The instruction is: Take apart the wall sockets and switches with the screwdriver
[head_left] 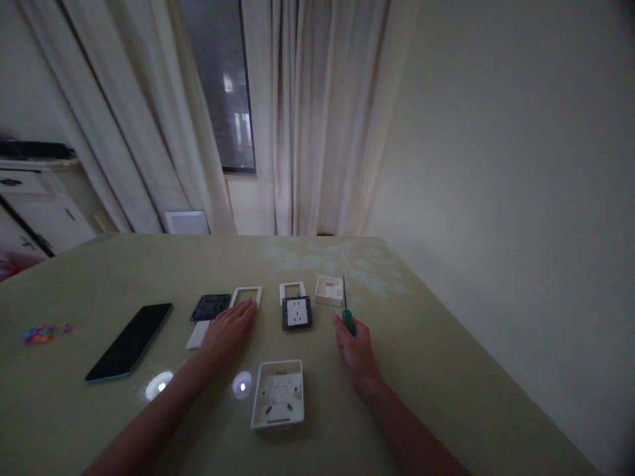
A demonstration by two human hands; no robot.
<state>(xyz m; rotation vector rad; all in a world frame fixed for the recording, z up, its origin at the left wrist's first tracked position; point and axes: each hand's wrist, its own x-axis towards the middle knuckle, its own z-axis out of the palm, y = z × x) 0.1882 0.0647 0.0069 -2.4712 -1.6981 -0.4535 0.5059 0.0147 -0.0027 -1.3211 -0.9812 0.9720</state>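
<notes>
My right hand [356, 347] is closed round the green handle of a screwdriver [348, 320], its thin shaft pointing away from me. Just beyond the tip side lies a small white back box [328, 289]. My left hand [233, 330] rests with fingers stretched out over the near edge of a white frame [248, 288]. Beside that hand are a black plate [210, 307] and a white cover piece [198, 334], partly hidden by it. Between my hands sits a wall socket [297, 312] with a black surround, in front of another white frame [292, 287].
Nearest me stands a larger open white back box [279, 395]. A dark tablet [129, 342] lies on the left of the green table [347, 436], with small colourful pieces [40, 334] farther left. A wall [520, 198] borders the right edge; curtains [327, 119] hang behind.
</notes>
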